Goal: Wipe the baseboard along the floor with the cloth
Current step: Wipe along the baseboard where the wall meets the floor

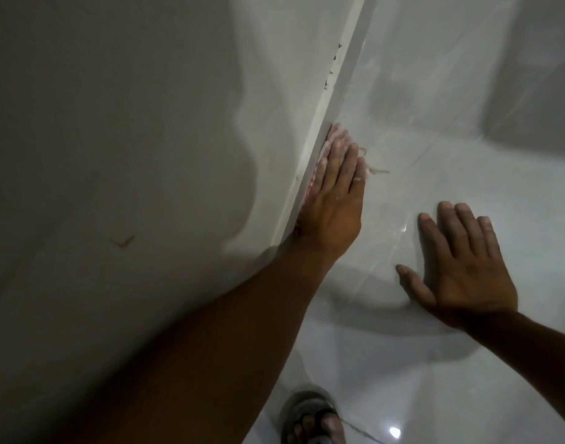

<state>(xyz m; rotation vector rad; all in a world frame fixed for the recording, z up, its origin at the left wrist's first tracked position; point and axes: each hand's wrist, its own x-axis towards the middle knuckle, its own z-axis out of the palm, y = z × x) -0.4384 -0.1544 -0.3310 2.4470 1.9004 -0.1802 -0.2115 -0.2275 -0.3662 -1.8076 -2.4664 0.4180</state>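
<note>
Head view looks down along a pale wall (114,123) on my left and a glossy white tiled floor (435,155) on my right, with the white baseboard (335,88) running as a narrow strip between them, away from me toward the top of the frame. Light is dim, a bright glint sits on the tiles low in the frame, and soft shadows of my arms fall across both wall and floor. A few small dark specks dot the top edge of the baseboard farther along, and a faint brownish mark shows on the wall lower down. My left hand (334,197) lies flat, fingers straight and together, pressing the cloth (334,136) against the face of the baseboard right where it meets the floor; I am not curling around it, only pinning it with palm and fingers. Most of the cloth is hidden under that hand, so I see just a blurred pale and pinkish edge past my fingertips and a loose thread on the tile beside them. My right hand (460,267) is spread open, palm down on the floor, holding nothing. My foot in a sandal (310,418) is cut off at the bottom edge.
</note>
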